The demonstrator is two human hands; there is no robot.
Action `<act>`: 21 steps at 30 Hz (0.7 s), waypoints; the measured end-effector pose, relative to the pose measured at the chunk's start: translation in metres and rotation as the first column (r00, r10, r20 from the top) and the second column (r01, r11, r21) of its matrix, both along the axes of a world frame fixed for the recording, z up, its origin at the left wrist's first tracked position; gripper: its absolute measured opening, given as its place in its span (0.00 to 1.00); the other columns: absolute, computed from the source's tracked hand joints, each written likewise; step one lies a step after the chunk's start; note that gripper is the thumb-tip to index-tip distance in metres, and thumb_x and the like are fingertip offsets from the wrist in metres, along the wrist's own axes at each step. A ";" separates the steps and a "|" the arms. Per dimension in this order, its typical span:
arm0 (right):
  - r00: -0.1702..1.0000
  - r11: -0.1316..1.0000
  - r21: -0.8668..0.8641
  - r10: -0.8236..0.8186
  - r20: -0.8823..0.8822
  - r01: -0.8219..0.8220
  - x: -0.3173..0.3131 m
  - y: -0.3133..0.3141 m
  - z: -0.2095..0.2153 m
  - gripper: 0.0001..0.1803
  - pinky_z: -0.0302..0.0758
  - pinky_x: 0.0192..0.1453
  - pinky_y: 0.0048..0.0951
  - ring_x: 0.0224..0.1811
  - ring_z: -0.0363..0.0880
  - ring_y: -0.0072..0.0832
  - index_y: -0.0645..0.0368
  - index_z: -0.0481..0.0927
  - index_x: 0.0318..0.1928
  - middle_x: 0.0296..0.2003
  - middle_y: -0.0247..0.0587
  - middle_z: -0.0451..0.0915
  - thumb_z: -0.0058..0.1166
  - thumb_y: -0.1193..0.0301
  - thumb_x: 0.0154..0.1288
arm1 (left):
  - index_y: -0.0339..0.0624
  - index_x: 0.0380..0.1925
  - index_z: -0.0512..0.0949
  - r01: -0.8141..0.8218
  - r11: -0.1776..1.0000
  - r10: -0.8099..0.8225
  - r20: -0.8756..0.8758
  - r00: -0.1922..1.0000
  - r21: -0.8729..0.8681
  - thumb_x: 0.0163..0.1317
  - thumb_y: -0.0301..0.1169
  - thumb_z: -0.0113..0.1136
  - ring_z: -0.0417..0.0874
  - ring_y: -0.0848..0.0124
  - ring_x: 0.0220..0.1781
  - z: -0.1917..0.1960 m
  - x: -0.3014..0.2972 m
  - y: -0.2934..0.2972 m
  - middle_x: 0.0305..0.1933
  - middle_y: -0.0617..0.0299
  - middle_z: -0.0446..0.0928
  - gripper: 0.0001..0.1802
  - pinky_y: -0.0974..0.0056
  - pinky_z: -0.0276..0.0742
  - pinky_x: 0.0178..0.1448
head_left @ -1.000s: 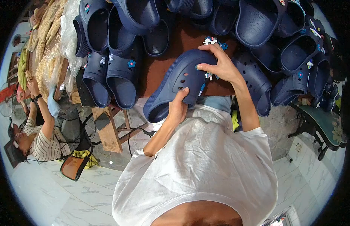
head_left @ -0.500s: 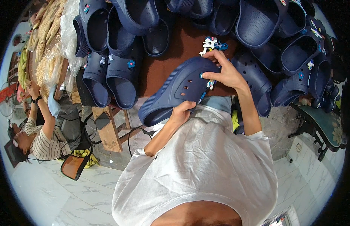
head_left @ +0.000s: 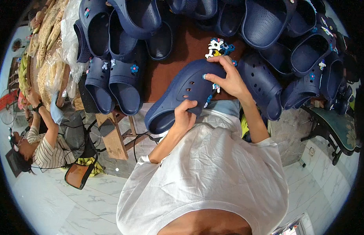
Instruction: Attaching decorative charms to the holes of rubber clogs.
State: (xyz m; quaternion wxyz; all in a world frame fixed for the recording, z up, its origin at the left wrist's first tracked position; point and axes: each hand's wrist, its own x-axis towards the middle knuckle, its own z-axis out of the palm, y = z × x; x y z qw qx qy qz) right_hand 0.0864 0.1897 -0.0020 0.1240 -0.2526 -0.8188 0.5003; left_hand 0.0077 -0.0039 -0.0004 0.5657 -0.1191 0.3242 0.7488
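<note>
A navy clog sits mid-frame, held by both hands: the left hand pinches it beside its opening, the right hand curves loosely over its toe. Charms lie just above it on the brown bench.

Navy perforated clog, one, tilted with ridged sole outward; gripped near its opening by left hand, thumb on the upper. Right hand, thumb and fingers at the toe; firmness of hold unclear. Cluster of white, blue and yellow shoe charms, just beyond right hand. Navy clog with bare holes, right of right hand. Pair of charm-decorated navy clogs, left of left hand, on brown tabletop.
</note>
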 end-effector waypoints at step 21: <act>0.932 0.893 0.373 -0.326 0.155 0.250 0.044 -0.025 -0.039 0.11 0.73 0.44 0.46 0.41 0.77 0.50 0.62 0.74 0.44 0.37 0.51 0.75 0.56 0.75 0.62 | 0.30 0.56 0.69 -0.236 0.948 0.263 0.110 0.958 -0.211 0.54 0.28 0.52 0.76 0.51 0.61 0.008 -0.031 0.000 0.59 0.43 0.74 0.27 0.46 0.68 0.69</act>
